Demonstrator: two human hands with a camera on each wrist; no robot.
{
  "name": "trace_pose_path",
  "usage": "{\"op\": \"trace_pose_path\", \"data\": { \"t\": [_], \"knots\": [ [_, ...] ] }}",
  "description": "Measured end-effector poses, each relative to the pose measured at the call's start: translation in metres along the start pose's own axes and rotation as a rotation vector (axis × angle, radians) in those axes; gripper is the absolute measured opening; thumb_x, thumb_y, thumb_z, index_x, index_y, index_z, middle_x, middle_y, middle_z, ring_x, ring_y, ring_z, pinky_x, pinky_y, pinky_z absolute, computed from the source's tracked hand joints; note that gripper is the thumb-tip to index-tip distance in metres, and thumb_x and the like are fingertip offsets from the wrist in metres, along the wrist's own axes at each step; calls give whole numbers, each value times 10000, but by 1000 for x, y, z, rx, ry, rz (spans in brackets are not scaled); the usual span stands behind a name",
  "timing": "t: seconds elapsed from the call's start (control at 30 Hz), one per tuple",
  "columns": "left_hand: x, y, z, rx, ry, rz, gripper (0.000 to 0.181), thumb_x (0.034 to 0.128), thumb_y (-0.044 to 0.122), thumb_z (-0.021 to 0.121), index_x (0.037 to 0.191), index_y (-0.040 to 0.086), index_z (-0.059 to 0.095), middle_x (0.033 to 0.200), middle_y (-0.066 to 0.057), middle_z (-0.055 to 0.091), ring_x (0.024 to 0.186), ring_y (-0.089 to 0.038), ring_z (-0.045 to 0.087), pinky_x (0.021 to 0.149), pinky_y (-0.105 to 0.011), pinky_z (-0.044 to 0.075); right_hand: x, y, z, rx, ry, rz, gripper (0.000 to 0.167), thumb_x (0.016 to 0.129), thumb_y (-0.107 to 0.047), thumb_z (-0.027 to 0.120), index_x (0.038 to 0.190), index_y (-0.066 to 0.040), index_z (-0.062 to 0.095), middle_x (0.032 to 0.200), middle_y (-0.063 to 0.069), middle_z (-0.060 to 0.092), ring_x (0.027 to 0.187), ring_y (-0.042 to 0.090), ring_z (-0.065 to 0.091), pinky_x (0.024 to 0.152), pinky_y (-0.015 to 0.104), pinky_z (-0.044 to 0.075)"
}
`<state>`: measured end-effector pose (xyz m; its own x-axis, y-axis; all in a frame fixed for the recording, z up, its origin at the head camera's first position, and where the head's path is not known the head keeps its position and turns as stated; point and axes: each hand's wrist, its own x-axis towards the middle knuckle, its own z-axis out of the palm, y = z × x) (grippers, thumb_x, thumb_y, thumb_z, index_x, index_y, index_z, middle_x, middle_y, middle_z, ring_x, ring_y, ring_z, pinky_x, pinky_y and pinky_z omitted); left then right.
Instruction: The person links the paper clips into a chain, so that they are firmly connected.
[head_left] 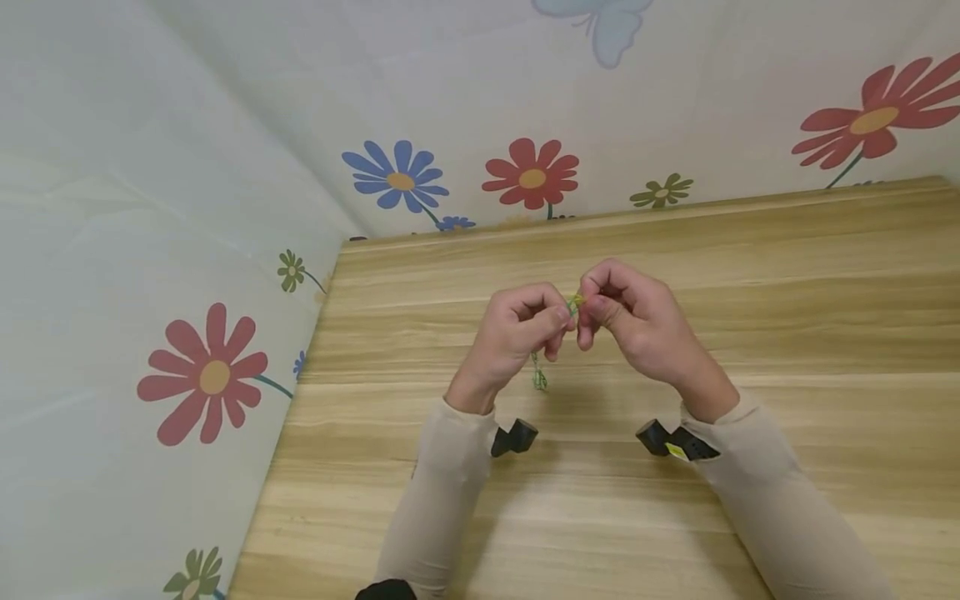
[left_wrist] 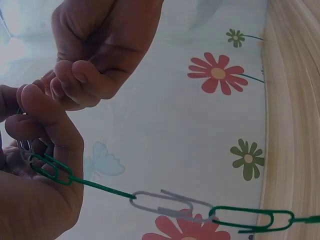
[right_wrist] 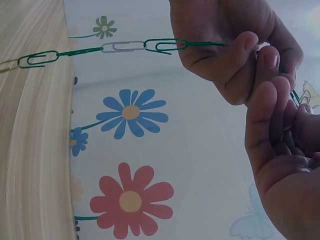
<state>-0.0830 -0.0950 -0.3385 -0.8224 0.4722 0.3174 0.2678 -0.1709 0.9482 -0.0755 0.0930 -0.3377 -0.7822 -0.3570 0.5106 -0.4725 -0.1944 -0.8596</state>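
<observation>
Both hands meet above the middle of the table in the head view. My left hand [head_left: 517,329] pinches a chain of linked paper clips [head_left: 539,379], which hangs down below its fingers. In the left wrist view the chain shows green clips [left_wrist: 241,218] and silver clips [left_wrist: 162,204] hooked end to end. My right hand [head_left: 637,321] pinches a paper clip at the chain's upper end, right beside the left fingertips. Green and yellow bits of clip [head_left: 574,303] show between the hands; the fingers hide how they are linked. A yellowish clip [right_wrist: 7,65] appears lower on the chain.
A wood-grain table [head_left: 360,517] lies under the hands. Pale flower-printed sheets [head_left: 450,83] stand along its back and left edges. Small black cameras [head_left: 517,436] sit on both wrists. A dark object [head_left: 386,590] shows at the bottom edge by the left sleeve.
</observation>
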Motion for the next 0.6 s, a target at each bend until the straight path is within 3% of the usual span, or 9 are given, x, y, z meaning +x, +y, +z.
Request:
{"op": "trace_pose_path", "data": {
  "t": [0.17,0.3,0.43,0.6],
  "knots": [
    [0,0,-2,1,-3,-17,236,928,80,558,798,-116,560,607,-59,504,510,-162,479,474,-274,457,-1,-2,5,-142,57,-11,118,995,148,456,917,73,502,787,116,544,631,188,610,625,264,563],
    [-1,1,-2,-17,7,-37,250,941,79,557,808,-133,551,597,-44,501,504,-155,464,474,-271,461,-1,0,9,-352,106,-103,132,970,151,506,895,42,503,740,65,551,610,153,596,577,218,517],
    [-3,3,-4,-55,46,-60,218,938,83,544,783,-67,577,602,-25,516,491,-140,449,463,-260,471,2,4,11,-538,148,-170,130,954,104,556,883,14,495,706,52,545,601,117,581,522,181,439],
    [-3,4,-6,-84,66,-72,192,932,83,526,761,68,610,656,-11,539,500,-128,457,462,-251,476,1,2,6,-534,119,-88,129,977,85,538,892,-3,498,714,41,561,616,119,593,543,196,462]
  ]
}}
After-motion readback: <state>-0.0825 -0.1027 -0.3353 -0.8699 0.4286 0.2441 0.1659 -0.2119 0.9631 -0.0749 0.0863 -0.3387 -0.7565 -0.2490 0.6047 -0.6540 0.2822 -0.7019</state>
